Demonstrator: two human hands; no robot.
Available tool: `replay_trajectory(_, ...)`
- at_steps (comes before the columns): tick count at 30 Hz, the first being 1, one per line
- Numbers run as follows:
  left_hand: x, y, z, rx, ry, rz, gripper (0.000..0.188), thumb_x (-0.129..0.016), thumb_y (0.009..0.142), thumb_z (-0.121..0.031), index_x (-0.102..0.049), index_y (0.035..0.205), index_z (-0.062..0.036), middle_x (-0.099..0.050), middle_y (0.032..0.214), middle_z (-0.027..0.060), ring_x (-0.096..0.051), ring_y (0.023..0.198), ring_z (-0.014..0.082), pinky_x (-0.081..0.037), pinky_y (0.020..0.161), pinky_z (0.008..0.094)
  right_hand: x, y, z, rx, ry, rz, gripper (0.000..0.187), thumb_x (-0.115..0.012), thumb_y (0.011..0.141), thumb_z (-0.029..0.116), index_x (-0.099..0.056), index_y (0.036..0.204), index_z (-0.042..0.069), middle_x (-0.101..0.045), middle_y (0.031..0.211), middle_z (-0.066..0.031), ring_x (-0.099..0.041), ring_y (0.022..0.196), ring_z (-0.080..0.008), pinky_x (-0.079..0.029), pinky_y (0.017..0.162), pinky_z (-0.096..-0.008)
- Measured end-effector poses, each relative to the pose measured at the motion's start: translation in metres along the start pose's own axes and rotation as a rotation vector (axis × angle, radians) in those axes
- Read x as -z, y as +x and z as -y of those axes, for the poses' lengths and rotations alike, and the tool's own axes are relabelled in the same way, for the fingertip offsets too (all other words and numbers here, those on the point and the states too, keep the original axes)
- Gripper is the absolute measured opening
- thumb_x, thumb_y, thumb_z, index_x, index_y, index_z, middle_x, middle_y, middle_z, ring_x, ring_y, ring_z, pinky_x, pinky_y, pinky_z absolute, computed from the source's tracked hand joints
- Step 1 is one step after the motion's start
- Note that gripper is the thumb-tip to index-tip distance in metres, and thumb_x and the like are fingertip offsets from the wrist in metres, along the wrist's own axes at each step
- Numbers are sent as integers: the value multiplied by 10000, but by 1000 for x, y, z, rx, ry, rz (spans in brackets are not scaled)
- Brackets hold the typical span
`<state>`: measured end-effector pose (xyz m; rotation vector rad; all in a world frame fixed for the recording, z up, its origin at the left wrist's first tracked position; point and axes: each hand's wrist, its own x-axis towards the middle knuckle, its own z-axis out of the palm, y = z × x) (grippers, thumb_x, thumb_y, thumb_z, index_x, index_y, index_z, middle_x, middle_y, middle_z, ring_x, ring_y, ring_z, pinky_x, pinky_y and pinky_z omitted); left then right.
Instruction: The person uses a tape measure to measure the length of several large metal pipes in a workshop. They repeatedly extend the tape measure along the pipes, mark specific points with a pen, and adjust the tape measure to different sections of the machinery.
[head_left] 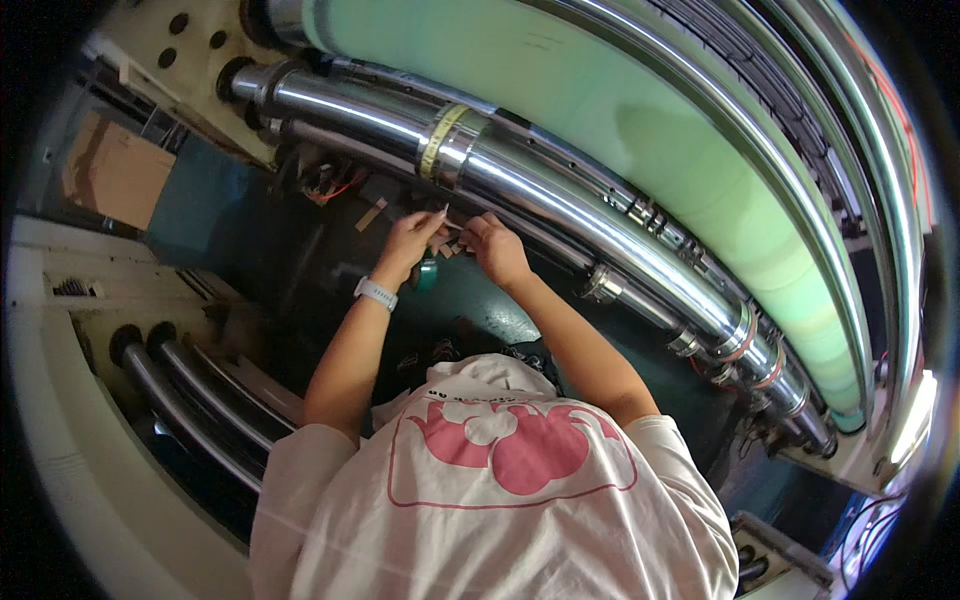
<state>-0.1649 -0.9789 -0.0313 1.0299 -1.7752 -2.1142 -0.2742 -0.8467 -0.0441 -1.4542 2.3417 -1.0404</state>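
My left hand (412,243) and my right hand (496,250) are close together in front of the steel roller, with fingers pinched. A small pale strip (453,225) spans the gap between their fingertips. Just below my left hand shows a green round thing (427,274), like a roll of tape; whether that hand bears it is hidden. A polished steel roller (580,210) runs just beyond my hands, with a yellowish band (440,140) wrapped around it.
Behind the roller stretches a wide pale green sheet (600,110). Brown scraps (371,214) lie on the dark floor beyond my hands. Several metal bars (200,400) are at the left beside a pale machine frame (110,370). A cardboard box (118,170) stands at the far left.
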Motion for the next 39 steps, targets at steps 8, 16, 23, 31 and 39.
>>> replay_trajectory(8,3,59,38,-120,-25,-66,194,-564,852,-177,-624,831,6,-607,726,25,-528,621,93,-416,565,247,-13,36,-1,-190,114,88,102,-558,778,121,-557,826,32,-552,827,-177,-555,771,-366,-444,656,-407)
replay_trajectory(16,-2,77,55,-231,91,-160,231,-592,813,-193,-602,673,-10,-570,559,35,-503,478,114,-388,471,291,-21,50,-14,-304,152,204,129,-539,808,129,-555,859,12,-577,827,-207,-563,799,-362,-441,673,-392)
replay_trajectory(23,1,76,56,-293,197,-202,204,-594,818,-180,-594,698,-15,-578,586,36,-508,496,101,-403,469,257,-37,52,-43,-180,103,223,158,-531,827,152,-559,911,20,-594,813,-187,-582,763,-336,-446,668,-354)
replay_trajectory(31,-4,80,53,-355,167,-176,173,-596,811,-173,-597,720,-26,-585,583,48,-525,498,114,-420,477,273,-41,48,-80,-131,121,274,151,-501,861,131,-555,942,15,-597,777,-111,-583,726,-190,-445,677,-298)
replay_trajectory(39,-4,81,54,-286,168,-204,207,-590,812,-207,-595,738,-14,-613,647,111,-599,596,217,-452,553,334,-43,54,-71,-105,280,349,151,-463,889,129,-543,926,7,-589,761,-117,-572,718,-204,-442,688,-307)
